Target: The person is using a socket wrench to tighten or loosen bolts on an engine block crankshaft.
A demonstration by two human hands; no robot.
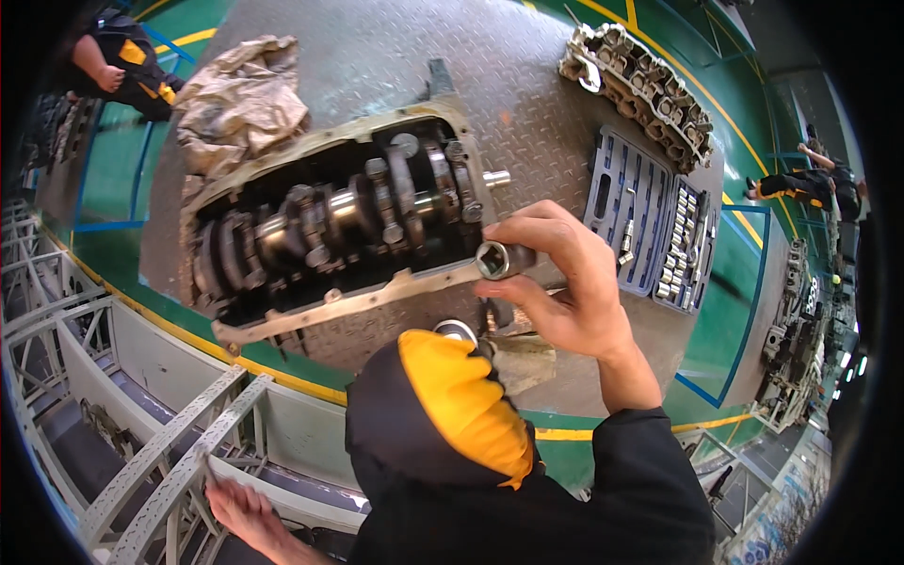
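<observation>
My right hand (pixel 574 282) pinches a short metal socket (pixel 493 261) between thumb and fingers, its hollow end turned toward the left. The socket is held above the near right corner of an engine block (pixel 377 285). Inside the block lies a crankshaft (pixel 344 209) with several bearing caps and bolts across it. Down at the lower left, away from the block, my left hand (pixel 250 518) is smeared by motion. I cannot make out its fingers or whether it holds anything.
A socket set case (pixel 640 212) lies open right of the block. Beyond it sits a cylinder head (pixel 640 89). Crumpled, stained cloth (pixel 240 99) lies at the far left of the metal-plated table (pixel 377 47). White metal framework (pixel 169 452) stands at lower left. Other people (pixel 800 184) stand farther off.
</observation>
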